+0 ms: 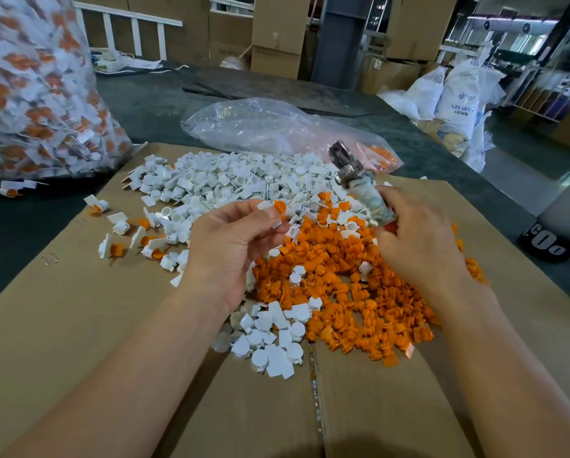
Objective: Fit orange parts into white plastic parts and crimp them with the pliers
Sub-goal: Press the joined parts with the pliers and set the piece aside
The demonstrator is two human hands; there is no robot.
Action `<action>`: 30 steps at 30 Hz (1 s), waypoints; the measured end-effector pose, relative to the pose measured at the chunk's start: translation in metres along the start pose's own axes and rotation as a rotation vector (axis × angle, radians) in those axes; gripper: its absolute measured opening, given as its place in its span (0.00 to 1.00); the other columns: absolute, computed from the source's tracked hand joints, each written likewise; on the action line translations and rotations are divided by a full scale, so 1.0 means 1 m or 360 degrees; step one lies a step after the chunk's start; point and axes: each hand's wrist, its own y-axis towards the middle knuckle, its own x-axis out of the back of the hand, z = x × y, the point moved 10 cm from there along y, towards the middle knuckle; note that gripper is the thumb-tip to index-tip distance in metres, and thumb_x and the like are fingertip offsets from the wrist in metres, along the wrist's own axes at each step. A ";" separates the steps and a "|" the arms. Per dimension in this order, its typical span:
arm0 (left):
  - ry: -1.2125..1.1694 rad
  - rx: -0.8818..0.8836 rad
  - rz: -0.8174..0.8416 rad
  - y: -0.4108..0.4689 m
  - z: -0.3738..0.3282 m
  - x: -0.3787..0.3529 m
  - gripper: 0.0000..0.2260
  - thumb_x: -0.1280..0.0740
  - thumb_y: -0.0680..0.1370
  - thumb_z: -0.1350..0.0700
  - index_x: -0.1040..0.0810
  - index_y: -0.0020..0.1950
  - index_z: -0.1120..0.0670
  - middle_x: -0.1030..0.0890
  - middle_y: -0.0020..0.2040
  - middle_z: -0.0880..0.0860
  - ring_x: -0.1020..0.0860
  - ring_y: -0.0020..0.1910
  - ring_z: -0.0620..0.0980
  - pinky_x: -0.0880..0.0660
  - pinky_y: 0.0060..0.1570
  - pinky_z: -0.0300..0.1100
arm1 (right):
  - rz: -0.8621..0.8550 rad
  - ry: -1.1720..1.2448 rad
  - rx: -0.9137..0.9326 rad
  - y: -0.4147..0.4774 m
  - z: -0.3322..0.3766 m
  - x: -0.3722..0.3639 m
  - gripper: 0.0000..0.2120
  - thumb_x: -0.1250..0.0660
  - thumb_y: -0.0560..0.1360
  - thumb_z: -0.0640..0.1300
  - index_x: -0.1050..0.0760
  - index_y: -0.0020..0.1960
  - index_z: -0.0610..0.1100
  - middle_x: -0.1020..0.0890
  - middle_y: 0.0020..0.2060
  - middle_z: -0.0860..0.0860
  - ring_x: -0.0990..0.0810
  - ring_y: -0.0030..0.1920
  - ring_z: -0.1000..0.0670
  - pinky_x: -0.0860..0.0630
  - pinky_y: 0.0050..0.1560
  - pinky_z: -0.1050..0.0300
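Head camera, factory bench: a person's left hand [240,239] pinches a small white plastic part [265,204] between thumb and fingertips, with a flat orange plastic insert [279,206] seated against it. The right hand [419,239] is curled round the taped handles of a pair of worn metal pliers [351,170], whose head points up and away from the piece. Whether the tool's nose is parted or closed cannot be made out. Piece and pliers are near but apart, so this one looks fitted and not yet crimped.

Output so far: a scatter of joined white-and-orange pieces [118,249] lies on the flattened brown cardboard sheet [78,325] left of the hands. A large clear plastic sack [35,94] at far left bulges with what look like many more of the same. Much is left to do: a broad heap of loose white plastic parts [227,183] lies beyond the hands and a heap of loose orange plastic parts [353,299] beneath them. A crumpled clear plastic bag [277,127] behind the heaps holds a few more orange bits, suggesting a job well under way but far from over.
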 end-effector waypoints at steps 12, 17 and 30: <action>0.0161 -0.0213 -0.0016 -0.006 -0.008 -0.004 0.08 0.35 0.74 0.67 0.25 0.38 0.56 0.22 0.27 0.47 0.24 0.25 0.43 0.28 0.23 0.34 | 0.0043 -0.0353 0.0198 -0.011 0.034 -0.008 0.17 0.33 0.71 0.44 0.27 0.58 0.41 0.22 0.50 0.44 0.31 0.50 0.43 0.49 0.43 0.57; 0.0177 -0.0270 -0.0050 -0.008 -0.010 -0.003 0.09 0.35 0.75 0.66 0.26 0.38 0.55 0.23 0.26 0.45 0.27 0.23 0.42 0.31 0.22 0.34 | 0.0178 -0.0265 0.0226 -0.014 0.038 -0.021 0.22 0.35 0.73 0.46 0.32 0.65 0.43 0.26 0.57 0.45 0.33 0.56 0.46 0.41 0.53 0.55; 0.0222 -0.0357 -0.0040 -0.010 -0.015 -0.006 0.09 0.35 0.75 0.66 0.25 0.37 0.54 0.25 0.25 0.45 0.28 0.23 0.42 0.32 0.21 0.33 | 0.0296 -0.0135 0.0286 -0.018 0.044 -0.030 0.11 0.37 0.75 0.49 0.30 0.56 0.46 0.30 0.43 0.53 0.34 0.43 0.53 0.44 0.37 0.59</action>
